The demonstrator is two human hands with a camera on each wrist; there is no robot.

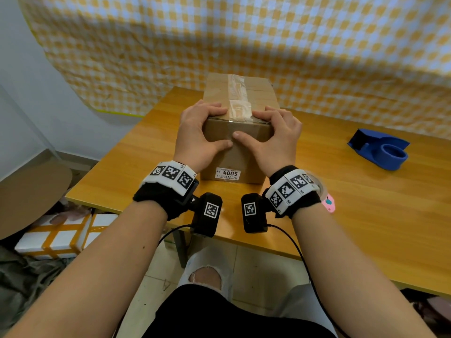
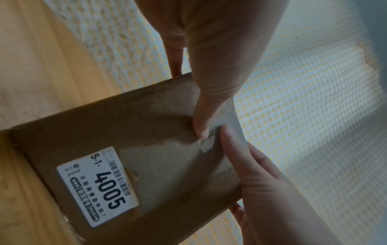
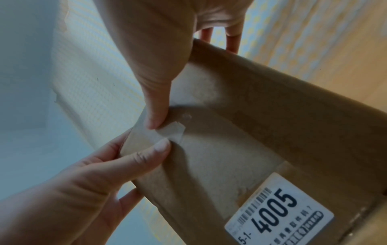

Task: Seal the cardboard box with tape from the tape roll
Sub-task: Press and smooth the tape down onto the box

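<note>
Cardboard box (image 1: 238, 152), its white label (image 1: 228, 173) reading "5-1- 4005" below both thumbs, is gripped at its top edge by left hand (image 1: 200, 132) and right hand (image 1: 277, 135).

Wooden table (image 1: 366, 203), checkered curtain (image 1: 219, 45) behind

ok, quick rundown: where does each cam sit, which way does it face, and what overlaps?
Head: on the head, looking forward and down at the cardboard box on the table; both forearms, left hand and right hand show.
Left wrist: on the left wrist, along the thumb to the box's near face; right hand enters.
Right wrist: mirrored, on the right wrist; left hand enters.
Shared: both wrist views show the 4005 label and thumbs pressing the tape end.
</note>
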